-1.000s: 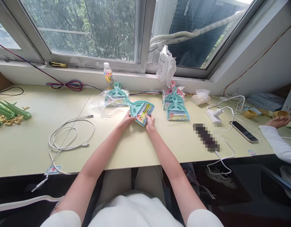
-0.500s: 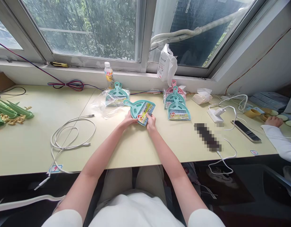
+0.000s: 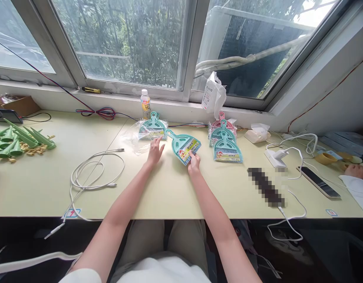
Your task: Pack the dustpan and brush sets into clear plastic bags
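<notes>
Dustpan-and-brush set (image 3: 181, 145) now sits over the table (image 3: 169, 192) in the right hand (image 3: 194, 164) alone, its labelled edge pinched between thumb and fingers; the left hand (image 3: 154, 153) has let go, fingers spread near the plastic-wrapped set (image 3: 153, 125), contact unclear.

Sliding windows (image 3: 105, 31) in a grey metal frame (image 3: 189, 59) extend from 10 to 1 o'clock and admit daylight. Green foliage (image 3: 152, 47) is visible through the glass toward 11 and 12 o'clock; a building-side pale pipe (image 3: 243, 60) lies beyond the pane at 1 o'clock. A white sill (image 3: 175, 107) borders the frame below. The pale wall (image 3: 311, 80) at 2 o'clock bears a thin reddish wire (image 3: 352, 73). A long pale-yellow table (image 3: 160, 198) spans 9 to 3 o'clock. The space beneath (image 3: 31, 236) is dark, obscuring floor detail.
</notes>
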Available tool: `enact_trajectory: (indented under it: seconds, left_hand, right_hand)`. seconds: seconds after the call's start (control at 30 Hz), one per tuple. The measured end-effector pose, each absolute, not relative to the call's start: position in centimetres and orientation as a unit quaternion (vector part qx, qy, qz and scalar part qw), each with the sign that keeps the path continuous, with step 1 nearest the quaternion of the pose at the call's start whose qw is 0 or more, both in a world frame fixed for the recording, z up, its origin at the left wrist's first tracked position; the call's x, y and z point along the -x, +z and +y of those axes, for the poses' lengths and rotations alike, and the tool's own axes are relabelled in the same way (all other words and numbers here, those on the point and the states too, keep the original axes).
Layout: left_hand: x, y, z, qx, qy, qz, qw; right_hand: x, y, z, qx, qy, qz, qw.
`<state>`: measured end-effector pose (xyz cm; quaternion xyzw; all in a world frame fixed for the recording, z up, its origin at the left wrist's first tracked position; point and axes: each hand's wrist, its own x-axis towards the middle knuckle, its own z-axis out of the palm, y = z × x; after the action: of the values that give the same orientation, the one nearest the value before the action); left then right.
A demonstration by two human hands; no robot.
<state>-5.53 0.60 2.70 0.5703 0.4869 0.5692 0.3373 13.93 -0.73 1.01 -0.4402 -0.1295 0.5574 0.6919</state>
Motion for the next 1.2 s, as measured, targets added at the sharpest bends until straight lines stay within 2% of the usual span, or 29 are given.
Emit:
enact_trajectory:
  seconds: [0.07,0.13,0.23,0.37,0.47,0.63,0.83,1.2]
  left_hand:
    - [6.6,2.2,0.9,-0.575,0.579,0.524,0.244]
    - [7.4,1.7,1.0,-0.586,0.551,0.556,0.210]
    - [7.8,1.5,1.1,-0.631,0.454,0.609,0.156]
    - [7.7,2.0,0.9,-0.716,0.290,0.635,0.015]
    - [7.5,2.3,0.8,-0.714,0.252,0.651,-0.045]
    - [6.8,2.0,1.0,-0.632,0.302,0.711,-0.068]
    - [7.1,1.6,1.1,-0.667,0.257,0.699,-0.019]
    - [8.0,2.1,1.3,-0.618,0.364,0.692,-0.079]
  right_hand:
    - [-13.9,1.1,-0.8,0.442,0.559,-0.132,0.689]
    - [-13.9,1.2,-0.9,0.442,0.562,-0.139,0.685]
    - [-13.9,1.3,-1.1,0.441,0.562,-0.164,0.680]
    - [-13.9,1.2,-1.1,0.430,0.559,-0.219,0.675]
    - [-13.8,0.8,-1.0,0.430,0.543,-0.262,0.672]
    - [-13.5,0.1,-0.5,0.448,0.513,-0.305,0.666]
    - [-13.5,0.1,-0.5,0.479,0.481,-0.328,0.657]
    - [-13.5,2.3,-1.7,0.561,0.360,-0.417,0.618]
